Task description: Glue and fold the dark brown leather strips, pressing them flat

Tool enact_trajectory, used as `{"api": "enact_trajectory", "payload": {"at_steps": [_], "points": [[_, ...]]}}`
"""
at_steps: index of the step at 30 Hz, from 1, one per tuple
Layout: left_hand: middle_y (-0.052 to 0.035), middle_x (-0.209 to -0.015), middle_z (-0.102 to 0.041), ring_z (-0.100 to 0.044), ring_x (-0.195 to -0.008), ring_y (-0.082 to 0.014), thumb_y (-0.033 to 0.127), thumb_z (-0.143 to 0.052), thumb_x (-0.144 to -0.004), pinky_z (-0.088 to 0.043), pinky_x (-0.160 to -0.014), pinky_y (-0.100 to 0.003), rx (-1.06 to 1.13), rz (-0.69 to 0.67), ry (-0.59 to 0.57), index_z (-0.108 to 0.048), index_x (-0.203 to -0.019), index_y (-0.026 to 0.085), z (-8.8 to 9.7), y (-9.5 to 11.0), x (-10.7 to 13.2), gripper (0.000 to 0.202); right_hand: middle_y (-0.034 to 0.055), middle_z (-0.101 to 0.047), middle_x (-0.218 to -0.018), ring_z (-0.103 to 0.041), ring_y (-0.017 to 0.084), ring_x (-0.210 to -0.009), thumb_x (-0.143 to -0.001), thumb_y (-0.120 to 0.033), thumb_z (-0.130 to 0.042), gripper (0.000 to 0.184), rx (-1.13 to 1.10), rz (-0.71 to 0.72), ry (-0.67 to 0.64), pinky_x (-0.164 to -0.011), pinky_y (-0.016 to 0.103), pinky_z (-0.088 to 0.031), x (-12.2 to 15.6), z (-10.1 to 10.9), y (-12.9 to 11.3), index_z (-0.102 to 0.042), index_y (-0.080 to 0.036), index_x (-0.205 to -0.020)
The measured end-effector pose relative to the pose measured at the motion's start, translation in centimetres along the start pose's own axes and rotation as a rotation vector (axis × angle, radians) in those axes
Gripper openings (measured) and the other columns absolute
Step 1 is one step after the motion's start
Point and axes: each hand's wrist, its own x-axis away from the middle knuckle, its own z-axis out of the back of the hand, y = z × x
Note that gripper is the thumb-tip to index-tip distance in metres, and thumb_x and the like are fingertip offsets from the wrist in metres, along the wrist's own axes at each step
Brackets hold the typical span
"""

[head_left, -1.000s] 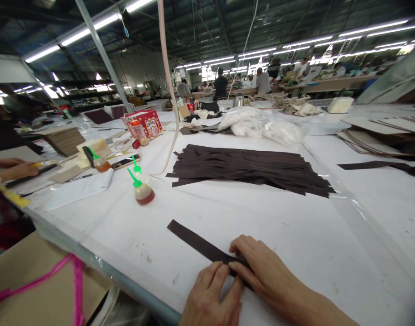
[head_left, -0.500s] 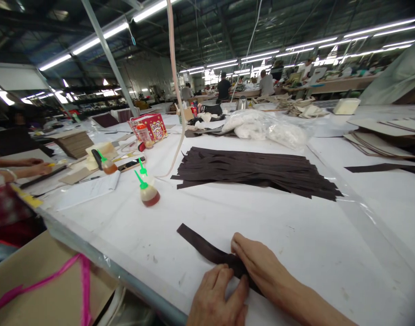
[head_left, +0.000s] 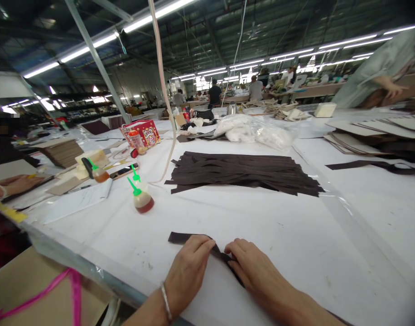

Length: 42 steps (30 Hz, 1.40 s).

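A dark brown fabric strip (head_left: 180, 237) runs slantwise across the white table near its front edge. My left hand (head_left: 190, 267), with a bracelet at the wrist, pinches the strip's edge between thumb and fingers, a short way from its far end. Just to the right, my right hand (head_left: 253, 265) has its fingers closed on the same strip, whose nearer part passes under that hand and is partly hidden. Between the two hands the strip looks folded narrow. Farther back lies a thick pile of similar strips (head_left: 241, 172).
Glue bottles (head_left: 143, 201) with green nozzles stand left of the pile. Behind it are clear plastic bags (head_left: 251, 129) and a red box (head_left: 149, 131). Stacked boards (head_left: 360, 140) lie at right. A co-worker's hand (head_left: 19, 185) is at far left; another person's hand (head_left: 391, 88) shows upper right.
My left hand has moved up along the strip toward its far end and now pinches it. The right hand remains on the strip. The person at upper right has come further into view.
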Motion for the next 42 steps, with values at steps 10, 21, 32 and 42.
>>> {"api": "enact_trajectory", "payload": {"at_steps": [10,21,32,42], "points": [[-0.0067,-0.102,-0.062,-0.054,-0.096,-0.0220,0.006,-0.041,-0.091,-0.051,-0.085,-0.042,-0.151,-0.068,-0.106,-0.058,-0.115,0.018,1.1,-1.8,-1.7,0.032,0.0026,-0.056,-0.084,-0.049,0.021,-0.074,-0.081,0.002,-0.058,0.020,0.374,0.292,0.155,-0.069,0.033,-0.036,0.7,-0.2,1.2,-0.057,-0.017,-0.087],[-0.0091,-0.124,-0.057,-0.055,-0.113,-0.0208,0.002,-0.036,-0.088,-0.052,-0.094,-0.039,-0.199,-0.153,-0.053,-0.055,-0.124,0.022,1.1,-2.5,-0.1,0.045,0.0020,-0.054,-0.083,-0.047,0.019,-0.071,-0.085,-0.001,-0.052,0.016,0.452,0.408,0.226,-0.068,0.032,-0.034,1.5,0.1,1.9,-0.053,-0.016,-0.090],[-0.0084,-0.107,-0.063,-0.056,-0.095,-0.0200,0.000,-0.038,-0.087,-0.054,-0.087,-0.039,-0.090,-0.201,-0.283,-0.051,-0.129,0.016,-0.6,-1.2,-0.8,0.047,0.0012,-0.055,-0.085,-0.048,0.018,-0.072,-0.083,-0.004,-0.061,0.015,0.440,0.405,0.165,-0.069,0.033,-0.036,2.3,0.7,2.7,-0.055,-0.016,-0.090],[-0.0085,-0.112,-0.059,-0.054,-0.097,-0.0207,0.001,-0.039,-0.086,-0.054,-0.086,-0.038,-0.187,-0.240,-0.330,-0.048,-0.134,0.022,-0.7,-1.3,-0.6,0.054,0.0022,-0.055,-0.086,-0.050,0.019,-0.074,-0.082,0.000,-0.056,0.020,0.478,0.421,0.155,-0.073,0.034,-0.039,3.5,1.5,3.5,-0.055,-0.015,-0.095]]}}
